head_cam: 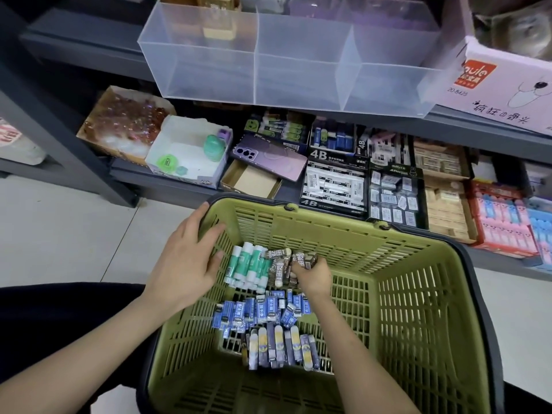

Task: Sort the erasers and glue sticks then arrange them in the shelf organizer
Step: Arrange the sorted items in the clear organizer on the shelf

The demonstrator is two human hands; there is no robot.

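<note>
**Two hands sorting stationery in a green basket**

Head view: A green basket sits on the floor in front of a low shelf. Four groups lie on its bottom. Green-and-white glue sticks are at the far left, with brown 2B erasers just beside them on the right. Blue erasers form a row nearer the person. Purple-and-yellow sticks lie nearest of all.

The left hand rests on the basket's left wall, fingers straight and spread, thumb touching the glue sticks. The right hand is down in the basket, fingers curled round a few 2B erasers.

Above, on the shelf, stands the clear organizer with three compartments. Below it are boxes of erasers and a purple phone.
</note>
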